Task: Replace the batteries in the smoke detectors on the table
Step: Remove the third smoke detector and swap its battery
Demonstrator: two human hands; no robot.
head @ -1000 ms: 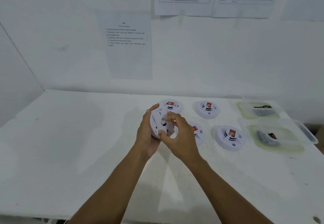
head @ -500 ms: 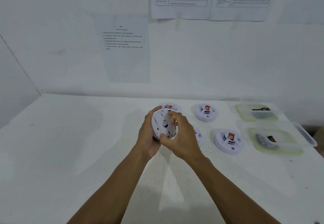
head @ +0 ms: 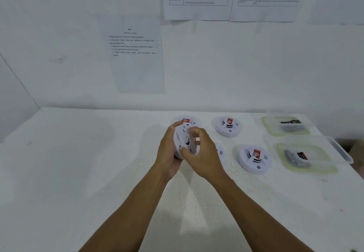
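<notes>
- Cupping rim of held detector with left hand, tilted on edge, just above surface.
- Pinching its face with right hand, fingers curled.
- Lying flat beyond: other detectors, one half hidden behind right hand.
- Sitting far right: two tubs holding dark items, blurred.

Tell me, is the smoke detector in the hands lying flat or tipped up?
Tipped up. The smoke detector stands on edge above the table, left hand cupping it, right hand gripping its rim.

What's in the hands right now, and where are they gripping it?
One smoke detector, tilted on edge: left hand cups its rim and back, right hand pinches the facing side.
</notes>
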